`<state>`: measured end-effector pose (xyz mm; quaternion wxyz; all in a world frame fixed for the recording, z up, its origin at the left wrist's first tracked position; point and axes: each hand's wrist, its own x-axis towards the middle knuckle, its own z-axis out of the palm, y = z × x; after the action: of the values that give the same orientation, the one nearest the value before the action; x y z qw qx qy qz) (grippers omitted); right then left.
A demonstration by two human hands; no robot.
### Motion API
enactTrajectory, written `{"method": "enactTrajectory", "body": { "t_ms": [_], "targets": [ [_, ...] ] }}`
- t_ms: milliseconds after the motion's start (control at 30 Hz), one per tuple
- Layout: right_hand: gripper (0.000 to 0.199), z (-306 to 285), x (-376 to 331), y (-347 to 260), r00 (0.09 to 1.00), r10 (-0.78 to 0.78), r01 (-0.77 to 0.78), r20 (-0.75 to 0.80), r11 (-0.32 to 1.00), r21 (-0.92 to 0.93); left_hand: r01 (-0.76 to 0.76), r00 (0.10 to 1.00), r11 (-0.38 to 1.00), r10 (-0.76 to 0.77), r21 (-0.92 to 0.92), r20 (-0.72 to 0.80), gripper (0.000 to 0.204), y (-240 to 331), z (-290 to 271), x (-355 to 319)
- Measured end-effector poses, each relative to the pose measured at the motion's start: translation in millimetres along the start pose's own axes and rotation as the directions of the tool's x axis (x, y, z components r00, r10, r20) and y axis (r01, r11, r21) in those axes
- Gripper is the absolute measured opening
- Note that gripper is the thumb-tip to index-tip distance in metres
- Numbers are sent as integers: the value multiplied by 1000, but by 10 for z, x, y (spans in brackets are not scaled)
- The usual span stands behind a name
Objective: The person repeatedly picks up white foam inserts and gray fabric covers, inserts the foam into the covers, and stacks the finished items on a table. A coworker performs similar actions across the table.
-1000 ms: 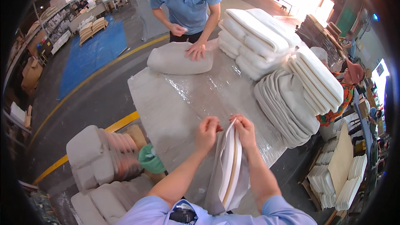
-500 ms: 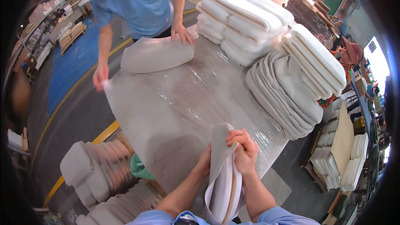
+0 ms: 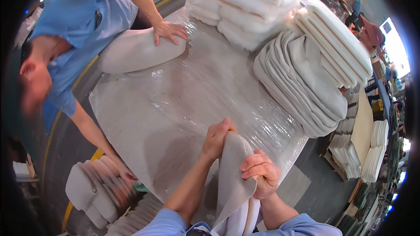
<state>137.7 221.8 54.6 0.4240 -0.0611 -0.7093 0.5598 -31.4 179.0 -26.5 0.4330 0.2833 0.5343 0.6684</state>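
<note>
The grey cover (image 3: 232, 179) stands upright at the near edge of the bench (image 3: 175, 109), pulled over a white foam pad (image 3: 238, 223) whose edge shows at its open bottom. The left hand (image 3: 217, 138) pinches the top left of the cover with fingers closed on the fabric, and the right hand (image 3: 260, 172) grips its right side, fingers curled tight around a fold. To seat the cover well, it seems best to keep both grips level and draw the fabric down evenly, so that the foam does not buckle or bunch at one corner, and to smooth the top seam before letting go. The bench is wrapped in shiny clear film. On its far left a second person presses a hand (image 3: 168, 31) on a filled cushion (image 3: 138, 50), while that person's other hand (image 3: 124, 175) reaches down to a stack of cushions (image 3: 94, 188) left of the bench. White pads (image 3: 245, 0) and grey covers (image 3: 302, 83) are piled far right. Against the earlier frame, the cover sits higher over the foam and hides more of it, the hands are closer together, and the second person has bent down low toward the stack.
</note>
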Motion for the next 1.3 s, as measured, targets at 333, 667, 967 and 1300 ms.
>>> {"method": "enactTrajectory", "body": {
  "t_ms": [333,667,967,1300],
  "targets": [
    [21,27,-12,44,998,50,-51,-31,999,-11,-268,962,957,273,114,-29,53,595,259,-122],
    [21,-23,-138,-285,996,-60,58,-65,998,-41,637,732,570,-658,-518,175,55,-492,142,-1078],
    [12,-9,-137,-357,998,-23,24,-58,1000,7,739,583,507,-812,-443,43,64,-978,216,-1383],
    [6,-110,-297,-252,999,43,-42,-1,979,199,583,671,663,-719,-469,-182,63,-435,189,-591]
  ]
}}
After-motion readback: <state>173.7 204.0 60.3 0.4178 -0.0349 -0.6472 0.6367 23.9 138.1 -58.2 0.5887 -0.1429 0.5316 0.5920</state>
